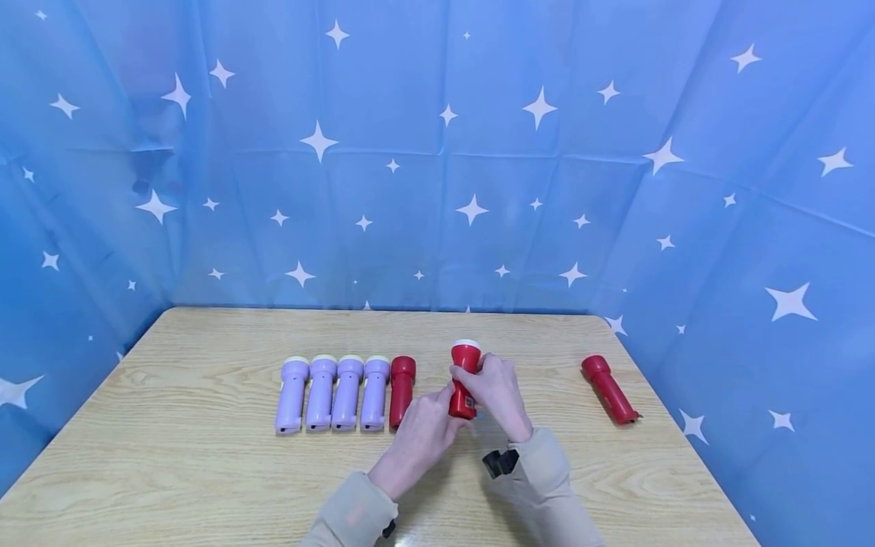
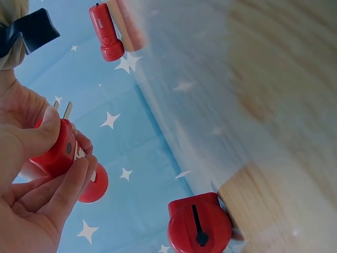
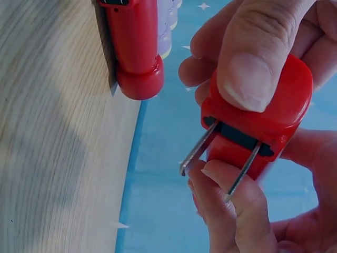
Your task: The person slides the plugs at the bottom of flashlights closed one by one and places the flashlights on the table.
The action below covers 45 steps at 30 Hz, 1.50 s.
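Note:
A red flashlight (image 1: 462, 406) with a white lens rim is held off the table between both hands, its head pointing away from me. My left hand (image 1: 422, 431) holds its tail end, with the thumb pressing on the casing. Around the body, my right hand (image 1: 502, 389) grips from the right side. Two metal plug prongs (image 3: 197, 148) stick out of the tail, with fingertips close beside them in the right wrist view. Another red flashlight (image 1: 402, 384) lies just left of my left hand, at the end of a row.
Several lilac flashlights (image 1: 291, 396) lie side by side in that row, heads toward the far edge. Farther right, a red flashlight (image 1: 611, 390) lies at a slant near the table's right edge. A blue starred curtain (image 1: 403, 190) surrounds the wooden table (image 1: 205, 486).

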Each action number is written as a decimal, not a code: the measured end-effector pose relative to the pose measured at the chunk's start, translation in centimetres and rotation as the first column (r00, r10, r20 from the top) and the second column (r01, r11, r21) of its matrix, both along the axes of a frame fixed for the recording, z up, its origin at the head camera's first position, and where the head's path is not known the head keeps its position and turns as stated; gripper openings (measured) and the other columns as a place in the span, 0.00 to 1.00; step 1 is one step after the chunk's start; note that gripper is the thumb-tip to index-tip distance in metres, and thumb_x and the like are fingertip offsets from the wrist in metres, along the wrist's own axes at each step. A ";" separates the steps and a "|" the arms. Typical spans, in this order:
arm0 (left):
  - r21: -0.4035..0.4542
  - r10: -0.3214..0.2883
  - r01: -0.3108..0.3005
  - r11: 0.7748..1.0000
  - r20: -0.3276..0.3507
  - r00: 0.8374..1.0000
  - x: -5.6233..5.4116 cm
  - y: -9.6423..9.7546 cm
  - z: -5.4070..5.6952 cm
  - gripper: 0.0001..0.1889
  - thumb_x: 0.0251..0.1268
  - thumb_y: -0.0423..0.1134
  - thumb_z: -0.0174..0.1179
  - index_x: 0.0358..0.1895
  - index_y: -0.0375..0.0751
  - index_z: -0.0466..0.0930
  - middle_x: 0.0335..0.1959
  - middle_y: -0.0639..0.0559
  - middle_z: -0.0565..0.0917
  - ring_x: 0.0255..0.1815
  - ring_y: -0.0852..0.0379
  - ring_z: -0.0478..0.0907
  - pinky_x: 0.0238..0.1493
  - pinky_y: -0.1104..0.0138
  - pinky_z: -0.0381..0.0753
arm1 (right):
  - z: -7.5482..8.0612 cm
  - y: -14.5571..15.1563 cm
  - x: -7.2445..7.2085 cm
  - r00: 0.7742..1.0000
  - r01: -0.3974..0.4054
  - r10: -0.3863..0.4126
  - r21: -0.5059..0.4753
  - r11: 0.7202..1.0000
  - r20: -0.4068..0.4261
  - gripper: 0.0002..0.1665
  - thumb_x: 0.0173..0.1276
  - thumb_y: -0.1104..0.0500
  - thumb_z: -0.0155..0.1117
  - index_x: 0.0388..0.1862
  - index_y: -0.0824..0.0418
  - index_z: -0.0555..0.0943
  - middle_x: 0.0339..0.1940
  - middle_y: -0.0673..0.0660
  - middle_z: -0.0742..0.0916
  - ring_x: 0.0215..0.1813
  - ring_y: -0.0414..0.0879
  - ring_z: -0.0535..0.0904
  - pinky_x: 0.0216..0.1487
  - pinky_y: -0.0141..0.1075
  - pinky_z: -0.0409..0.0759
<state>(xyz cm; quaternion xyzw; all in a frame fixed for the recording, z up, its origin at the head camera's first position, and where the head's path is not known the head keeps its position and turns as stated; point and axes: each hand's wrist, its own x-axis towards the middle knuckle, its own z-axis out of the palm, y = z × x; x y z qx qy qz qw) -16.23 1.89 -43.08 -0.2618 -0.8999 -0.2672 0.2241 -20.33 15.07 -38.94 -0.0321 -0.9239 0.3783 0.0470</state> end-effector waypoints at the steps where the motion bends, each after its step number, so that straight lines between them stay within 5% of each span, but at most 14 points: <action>1: 0.002 0.003 -0.003 1.000 0.001 1.000 0.0 0.0 0.0 0.19 0.52 0.43 0.71 0.42 0.40 0.75 0.24 0.52 0.83 0.24 0.57 0.80 0.26 0.73 0.78 | 0.0 0.0 0.0 1.000 -0.001 0.001 0.002 1.000 -0.005 0.20 0.59 0.50 0.67 0.31 0.67 0.76 0.19 0.58 0.81 0.17 0.44 0.73 0.20 0.30 0.76; 45: -0.011 0.012 -0.012 1.000 -0.008 1.000 0.1 -0.1 0.1 0.14 0.51 0.36 0.70 0.37 0.39 0.75 0.17 0.53 0.78 0.16 0.61 0.72 0.18 0.77 0.67 | 0.0 -0.6 0.0 1.000 0.009 -0.009 0.025 1.000 0.008 0.19 0.60 0.50 0.66 0.29 0.66 0.76 0.17 0.57 0.79 0.15 0.44 0.72 0.18 0.28 0.73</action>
